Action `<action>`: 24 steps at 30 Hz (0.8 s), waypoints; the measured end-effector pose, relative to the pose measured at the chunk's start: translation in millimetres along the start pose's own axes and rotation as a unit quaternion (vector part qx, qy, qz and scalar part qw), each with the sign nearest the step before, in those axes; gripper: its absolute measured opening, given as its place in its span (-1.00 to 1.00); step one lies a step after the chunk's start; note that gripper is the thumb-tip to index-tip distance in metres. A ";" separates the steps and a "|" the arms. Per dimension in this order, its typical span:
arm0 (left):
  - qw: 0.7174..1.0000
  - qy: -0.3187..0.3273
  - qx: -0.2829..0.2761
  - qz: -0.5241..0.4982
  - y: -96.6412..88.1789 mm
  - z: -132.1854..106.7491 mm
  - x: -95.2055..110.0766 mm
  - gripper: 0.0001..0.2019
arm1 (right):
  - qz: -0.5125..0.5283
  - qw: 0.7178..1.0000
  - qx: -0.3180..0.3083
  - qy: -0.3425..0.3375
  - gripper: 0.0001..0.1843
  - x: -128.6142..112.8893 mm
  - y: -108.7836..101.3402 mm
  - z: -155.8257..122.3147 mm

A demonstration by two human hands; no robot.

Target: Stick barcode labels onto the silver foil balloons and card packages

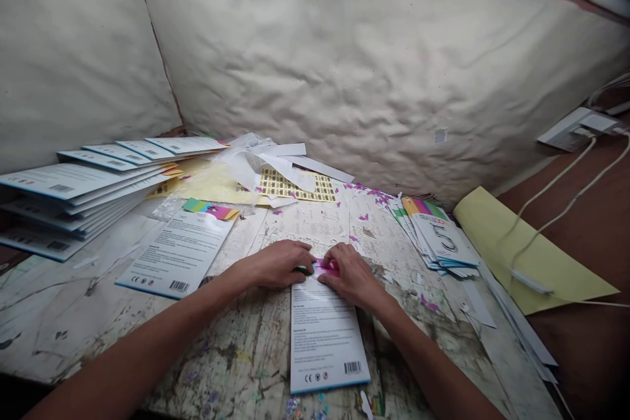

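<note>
My left hand (278, 264) and my right hand (350, 275) meet at the top edge of a white printed card (325, 341) lying on the worn, paint-stained tabletop (98, 321). Their fingertips close on a small pink paper strip (325, 268) at the card's top edge, and the fingers partly hide it. The card has a barcode and a blue bottom edge. To the left lies a similar card (177, 256), with a multicoloured strip (211, 210) just above it.
Stacked cards (73, 190) rise at the far left, and a fanned pile (436, 233) lies at the right. A sheet of small gold labels (295, 185) sits at the back among white backing strips (275, 161). Pink scraps dot the table. A yellow sheet (522, 249), white cables (551, 203) and a wall socket (578, 128) are at the right.
</note>
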State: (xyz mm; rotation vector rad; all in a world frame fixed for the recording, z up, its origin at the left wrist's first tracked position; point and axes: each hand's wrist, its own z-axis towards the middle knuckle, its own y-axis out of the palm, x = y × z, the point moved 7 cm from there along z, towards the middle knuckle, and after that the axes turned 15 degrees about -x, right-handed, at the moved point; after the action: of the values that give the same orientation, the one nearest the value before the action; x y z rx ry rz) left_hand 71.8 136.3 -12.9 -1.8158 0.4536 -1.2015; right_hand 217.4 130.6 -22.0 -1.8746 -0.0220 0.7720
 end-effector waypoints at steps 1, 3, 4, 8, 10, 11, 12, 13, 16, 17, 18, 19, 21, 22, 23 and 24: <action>1.000 -0.019 0.010 -0.006 0.1 0.1 -2.3 -0.65 | -0.006 1.000 0.017 0.002 -0.67 1.5 -1.2 -0.4; 0.996 -0.076 0.042 -0.019 -1.0 -1.0 -8.9 -0.52 | 0.002 1.000 0.027 0.006 -0.55 5.1 -0.1 -0.8; 0.992 -0.107 0.056 -0.028 -1.2 -2.0 -12.3 -0.51 | 0.011 1.000 0.025 0.011 -0.53 7.0 0.9 -0.9; 0.976 -0.151 0.094 -0.126 3.2 -3.0 -20.9 -0.70 | 0.042 0.999 0.019 0.021 -0.64 10.4 -0.3 -3.3; 0.967 -0.143 0.103 -0.182 6.7 -0.8 -24.0 -0.70 | 0.075 0.997 0.015 0.023 -0.68 11.5 -3.8 -5.1; 0.963 -0.137 0.102 -0.209 8.9 1.1 -25.1 -0.66 | 0.097 0.995 0.010 0.027 -0.68 12.7 -5.3 -5.7; 0.956 -0.131 0.099 -0.244 11.2 3.0 -26.0 -0.60 | 0.122 0.992 0.007 0.032 -0.68 14.0 -6.9 -6.2; 0.943 -0.123 0.097 -0.292 13.8 4.9 -26.4 -0.52 | 0.151 0.988 0.007 0.034 -0.67 15.0 -8.7 -6.4; 0.868 -0.075 0.085 -0.483 22.4 10.7 -20.8 -0.44 | 0.264 0.964 0.031 0.014 -0.66 16.0 -15.1 -6.0; 0.844 -0.064 0.082 -0.526 24.0 11.8 -17.4 -0.49 | 0.303 0.952 0.036 0.006 -0.67 16.3 -16.1 -5.5; 0.833 -0.059 0.081 -0.544 24.3 12.2 -13.9 -0.55 | 0.339 0.940 0.028 -0.001 -0.68 16.2 -15.4 -4.8; 0.831 -0.058 0.084 -0.547 23.3 12.0 -10.6 -0.61 | 0.367 0.930 0.011 -0.008 -0.68 15.5 -13.9 -4.0; 0.844 -0.057 0.086 -0.527 19.6 10.6 -4.0 -0.68 | 0.401 0.915 -0.035 -0.031 -0.67 11.6 -10.8 -3.9; 0.853 -0.055 0.078 -0.513 18.1 10.2 -0.3 -0.72 | 0.408 0.909 -0.061 -0.048 -0.68 8.1 -9.3 -4.7; 0.862 -0.051 0.067 -0.500 17.1 10.0 3.3 -0.75 | 0.405 0.908 -0.084 -0.064 -0.71 3.9 -7.7 -6.1; 0.871 -0.049 0.056 -0.485 16.3 9.8 6.4 -0.78 | 0.388 0.914 -0.095 -0.073 -0.74 0.1 -6.6 -7.9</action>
State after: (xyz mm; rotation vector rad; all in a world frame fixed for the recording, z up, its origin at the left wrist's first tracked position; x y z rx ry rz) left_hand 86.0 127.6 -24.2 -2.0267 -0.6833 -1.7081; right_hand 223.7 127.1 -14.6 -2.0021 0.6072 1.4916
